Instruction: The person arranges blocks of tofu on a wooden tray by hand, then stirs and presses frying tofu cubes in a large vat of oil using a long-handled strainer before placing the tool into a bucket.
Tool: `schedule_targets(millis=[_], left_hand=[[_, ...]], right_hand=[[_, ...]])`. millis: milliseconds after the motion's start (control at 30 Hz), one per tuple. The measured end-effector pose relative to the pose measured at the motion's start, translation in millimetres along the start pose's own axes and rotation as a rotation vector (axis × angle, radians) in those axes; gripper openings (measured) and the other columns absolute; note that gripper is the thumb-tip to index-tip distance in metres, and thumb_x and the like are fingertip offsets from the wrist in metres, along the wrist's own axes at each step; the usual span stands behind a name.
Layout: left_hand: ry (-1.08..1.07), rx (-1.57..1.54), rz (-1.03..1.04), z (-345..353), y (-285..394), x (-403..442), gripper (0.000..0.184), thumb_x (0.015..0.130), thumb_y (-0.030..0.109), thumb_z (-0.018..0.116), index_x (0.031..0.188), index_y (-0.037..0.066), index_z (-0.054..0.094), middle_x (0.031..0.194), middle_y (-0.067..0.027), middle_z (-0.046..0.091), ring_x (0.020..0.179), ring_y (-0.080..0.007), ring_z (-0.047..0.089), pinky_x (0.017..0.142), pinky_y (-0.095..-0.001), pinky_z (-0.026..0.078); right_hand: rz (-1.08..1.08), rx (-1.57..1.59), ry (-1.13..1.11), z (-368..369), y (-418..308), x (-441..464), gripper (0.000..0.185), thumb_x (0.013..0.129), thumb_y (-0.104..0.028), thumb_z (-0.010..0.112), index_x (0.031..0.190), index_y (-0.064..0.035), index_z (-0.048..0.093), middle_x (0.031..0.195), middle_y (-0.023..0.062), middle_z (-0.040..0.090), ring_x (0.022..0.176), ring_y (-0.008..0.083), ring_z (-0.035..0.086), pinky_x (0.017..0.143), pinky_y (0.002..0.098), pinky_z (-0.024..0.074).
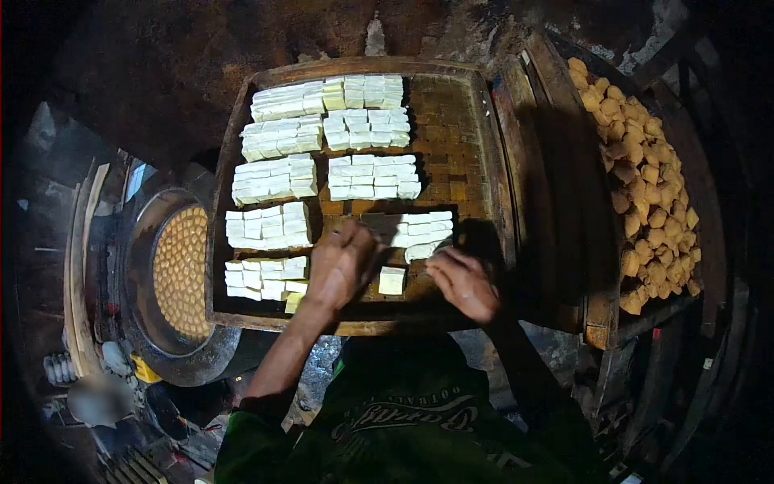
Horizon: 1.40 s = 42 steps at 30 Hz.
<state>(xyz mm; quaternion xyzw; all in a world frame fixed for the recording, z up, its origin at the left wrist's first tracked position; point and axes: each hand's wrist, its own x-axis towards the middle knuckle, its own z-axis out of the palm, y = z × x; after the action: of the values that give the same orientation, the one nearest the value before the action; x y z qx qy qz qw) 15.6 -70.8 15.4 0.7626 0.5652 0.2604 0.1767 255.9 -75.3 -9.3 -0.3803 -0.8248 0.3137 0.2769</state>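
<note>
My left hand [345, 264] is closed over the tray, its fingers curled. A flat grey blade-like piece [389, 227] sticks out to the right from it; its handle is hidden. Beside that piece stands a cluster of cut white tofu [426, 226]. My right hand [463, 284] has its fingers bent together at the front right corner of this cluster, touching a tofu piece there. One loose tofu block [392, 281] sits between my hands, apart from both. More stacks of cut tofu [270, 220] stand in rows to the left and behind.
The tofu stands on a wood-framed woven tray [451, 121]. To the left is a large pan [173, 274] full of browned pieces in liquid. At right, a wooden bin [601, 310] holds a heap of fried brown tofu [653, 202]. Long wooden sticks [81, 266] lean at far left.
</note>
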Motion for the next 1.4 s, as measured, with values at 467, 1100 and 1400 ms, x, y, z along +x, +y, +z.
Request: schedule_targets(millis=[467, 1100, 1400], left_hand=[[-0.212, 0.192, 0.066, -28, -42, -20, 0.033, 0.075, 0.006, 0.057, 0.108, 0.009, 0.058, 0.109, -0.0103, 0.055, 0.103, -0.0294, 0.053, 0.09, -0.0395, 0.042], [-0.367, 0.251, 0.293, -21, -47, -33, 0.037, 0.082, 0.013, 0.048, 0.119, 0.013, 0.05, 0.108, -0.0093, 0.051, 0.104, -0.0288, 0.05, 0.092, -0.0413, 0.039], [-0.61, 0.297, 0.216, -33, -42, -17, 0.036, 0.081, 0.011, 0.05, 0.118, 0.01, 0.051, 0.107, -0.0117, 0.057, 0.1, -0.0303, 0.056, 0.089, -0.0422, 0.043]], right_hand=[[0.193, -0.348, -0.333, 48, -41, 27, 0.028, 0.082, -0.009, 0.054, 0.104, 0.0088, 0.049, 0.104, 0.0208, 0.051, 0.087, 0.0363, 0.058, 0.071, 0.0423, 0.0501], [0.233, -0.123, -0.348, 37, -56, 35, 0.031, 0.077, -0.008, 0.062, 0.102, -0.0039, 0.045, 0.089, 0.0197, 0.058, 0.084, 0.0374, 0.058, 0.066, 0.0435, 0.0467], [0.164, -0.101, -0.257, 47, -44, 26, 0.027, 0.077, -0.008, 0.061, 0.1, -0.0041, 0.047, 0.088, 0.0184, 0.057, 0.082, 0.0382, 0.056, 0.066, 0.0433, 0.0454]])
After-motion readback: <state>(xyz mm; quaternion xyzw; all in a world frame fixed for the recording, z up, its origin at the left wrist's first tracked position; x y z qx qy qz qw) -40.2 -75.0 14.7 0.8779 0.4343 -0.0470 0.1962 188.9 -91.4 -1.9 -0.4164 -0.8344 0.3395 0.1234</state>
